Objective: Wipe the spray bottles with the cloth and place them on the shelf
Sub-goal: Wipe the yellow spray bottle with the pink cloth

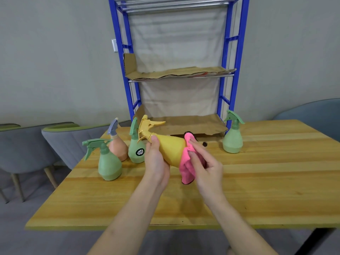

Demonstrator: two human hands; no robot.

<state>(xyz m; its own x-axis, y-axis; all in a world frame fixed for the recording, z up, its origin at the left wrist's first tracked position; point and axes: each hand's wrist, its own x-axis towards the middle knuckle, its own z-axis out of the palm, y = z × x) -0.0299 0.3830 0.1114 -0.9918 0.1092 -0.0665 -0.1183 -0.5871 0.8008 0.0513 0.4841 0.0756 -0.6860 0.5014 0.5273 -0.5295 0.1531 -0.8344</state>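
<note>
Nearest is the wooden table (257, 190). Both hands are above it, near its middle. The left hand (156, 159) grips the yellow spray bottle (171, 150) at its upper body. Its thumb lies by the neck and its other fingers curl under the bottle. The bottle is held almost on its side, with the trigger head toward 11 o'clock and the base toward 4 o'clock. The right hand (206, 168) holds the pink cloth (187, 162) against the base end, with its fingers bent and close together over the cloth.

From the yellow bottle, a green spray bottle (108, 162) stands on the table at 9 o'clock. Behind it stand a peach spray bottle (118, 146) and a green labelled bottle (136, 150). Another green bottle (232, 138) stands alone at 2 o'clock.

At 12 o'clock, at the far table edge, is the blue shelf rack (237, 52). Cardboard sheets (193, 124) lie on its levels. Grey chairs (60, 140) are at 9 o'clock, beyond the table.
</note>
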